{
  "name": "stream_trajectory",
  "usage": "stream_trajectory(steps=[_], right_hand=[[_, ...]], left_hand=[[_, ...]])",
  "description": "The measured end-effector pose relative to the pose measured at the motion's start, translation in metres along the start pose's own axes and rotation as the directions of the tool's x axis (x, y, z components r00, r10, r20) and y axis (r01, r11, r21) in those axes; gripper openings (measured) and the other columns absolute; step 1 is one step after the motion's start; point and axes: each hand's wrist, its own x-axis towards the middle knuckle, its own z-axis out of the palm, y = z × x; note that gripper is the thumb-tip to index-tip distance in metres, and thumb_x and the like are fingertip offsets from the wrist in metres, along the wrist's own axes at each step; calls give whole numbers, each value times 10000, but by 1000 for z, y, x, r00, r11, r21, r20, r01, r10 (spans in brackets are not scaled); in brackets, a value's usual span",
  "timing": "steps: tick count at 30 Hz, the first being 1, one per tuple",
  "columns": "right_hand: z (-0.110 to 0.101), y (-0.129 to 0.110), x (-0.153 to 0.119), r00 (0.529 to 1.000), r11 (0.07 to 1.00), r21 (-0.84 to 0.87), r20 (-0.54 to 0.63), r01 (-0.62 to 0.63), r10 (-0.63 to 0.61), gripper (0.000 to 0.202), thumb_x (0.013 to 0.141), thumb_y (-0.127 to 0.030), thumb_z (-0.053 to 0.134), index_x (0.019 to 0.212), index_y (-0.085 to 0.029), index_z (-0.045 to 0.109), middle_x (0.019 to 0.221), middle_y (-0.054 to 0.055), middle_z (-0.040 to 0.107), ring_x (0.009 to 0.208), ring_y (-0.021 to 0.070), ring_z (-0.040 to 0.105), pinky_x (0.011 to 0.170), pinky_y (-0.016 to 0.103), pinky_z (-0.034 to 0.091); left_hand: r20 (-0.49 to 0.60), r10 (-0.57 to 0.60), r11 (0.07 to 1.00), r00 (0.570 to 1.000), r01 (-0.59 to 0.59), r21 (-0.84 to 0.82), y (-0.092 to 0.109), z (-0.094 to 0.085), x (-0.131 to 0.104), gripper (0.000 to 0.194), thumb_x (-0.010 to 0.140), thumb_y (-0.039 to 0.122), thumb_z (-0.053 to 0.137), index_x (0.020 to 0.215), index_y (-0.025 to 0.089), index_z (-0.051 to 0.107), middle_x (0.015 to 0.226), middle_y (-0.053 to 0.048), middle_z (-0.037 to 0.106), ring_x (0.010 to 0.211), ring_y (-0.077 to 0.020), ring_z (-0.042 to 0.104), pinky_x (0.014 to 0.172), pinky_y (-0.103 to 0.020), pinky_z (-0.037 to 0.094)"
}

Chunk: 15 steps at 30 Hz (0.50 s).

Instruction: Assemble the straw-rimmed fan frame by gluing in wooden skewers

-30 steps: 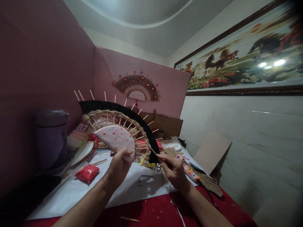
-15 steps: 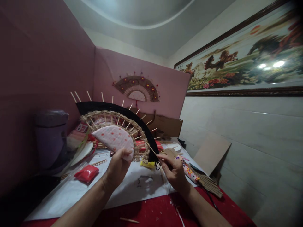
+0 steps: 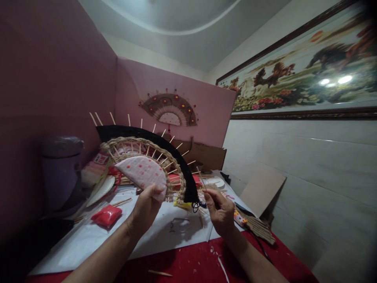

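Observation:
My left hand [image 3: 150,206] is closed on a handmade fan [image 3: 140,173], the thumb pressing its half-round white pad with coloured spots. Around the pad runs a band of woven cord [image 3: 135,140], and outside that a wide black band [image 3: 147,133]. Thin wooden sticks poke out past the black edge. Loops of black cord [image 3: 195,206] hang from the band's lower right end. Just right of that end, my right hand [image 3: 219,208] pinches a slender wooden stick [image 3: 200,177], held nearly upright and apart from the black band.
White paper [image 3: 156,236] covers part of a red cloth [image 3: 182,267]. A red packet [image 3: 106,216] lies at left, near a purple container [image 3: 61,173]. Corrugated cardboard [image 3: 260,228] is at right. A finished-looking fan [image 3: 171,110] hangs on the pink panel behind.
My right hand has moved slightly right, drawing the stick away from the black band's end and tipping it nearly upright. The fan in my left hand has barely shifted.

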Motion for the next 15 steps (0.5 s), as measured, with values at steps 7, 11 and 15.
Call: stream_trajectory(steps=[7, 11, 15], right_hand=[[3, 9, -4, 975, 981, 83, -127, -175, 184, 64, 868, -242, 528, 850, -191, 561, 636, -24, 559, 526, 112, 519, 509, 233, 423], [5, 12, -1, 964, 954, 229, -138, -192, 227, 86, 878, -254, 516, 859, -195, 575, 837, 37, 609, 723, 159, 589, 654, 302, 490], [3, 9, 3, 983, 961, 248, -101, -127, 156, 167, 901, -241, 470, 924, -208, 631, 990, 77, 594, 940, 208, 573, 780, 368, 486]], left_hand=[[22, -59, 997, 998, 57, 46, -4, -2, -2, 96, 540, 76, 505, 601, 137, 549, 609, -3, 552, 586, -103, 477, 587, -205, 454], [46, -45, 998, 998, 44, 37, -6, -2, -2, 133, 526, 77, 509, 626, 141, 569, 647, -4, 591, 630, -107, 513, 626, -200, 466], [30, -56, 995, 998, 54, 83, -7, 1, -5, 92, 525, 88, 537, 590, 153, 548, 647, 1, 599, 640, -111, 529, 629, -201, 470]])
